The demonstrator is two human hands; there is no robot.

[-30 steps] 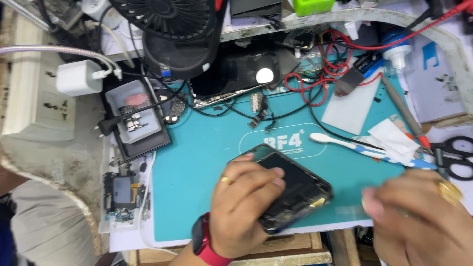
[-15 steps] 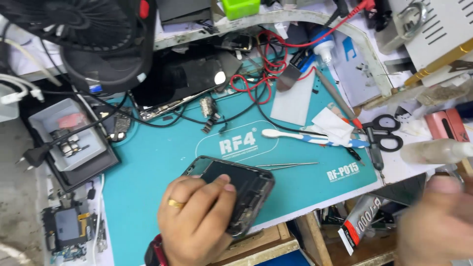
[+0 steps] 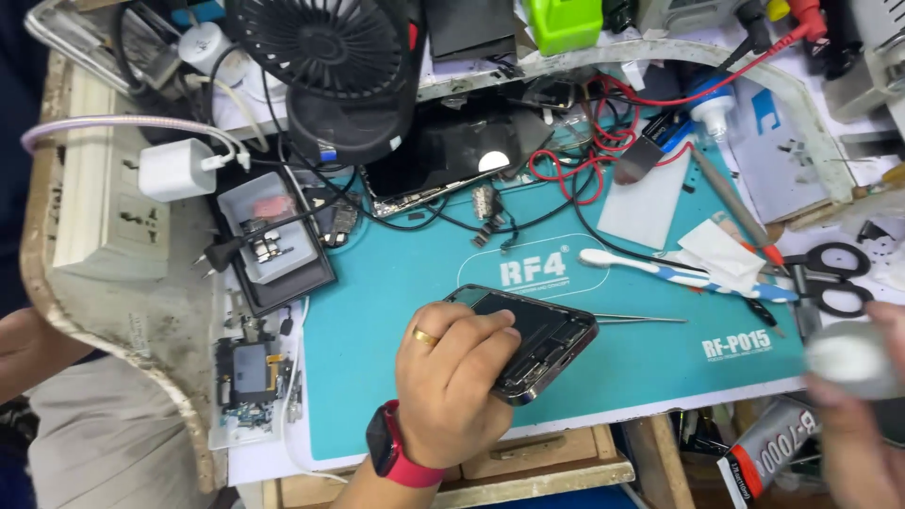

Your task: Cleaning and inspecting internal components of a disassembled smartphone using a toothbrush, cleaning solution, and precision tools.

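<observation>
While left hand (image 3: pixel 452 382) fingers pin it, opened phone (image 3: pixel 537 339), dark, metal-edged, right hand (image 3: pixel 853 415) gripping blurred white object (image 3: pixel 844 358).

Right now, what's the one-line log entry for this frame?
left hand: pressing opened phone on teal mat | right hand: holding blurred white object | tweezers: beside phone
</observation>
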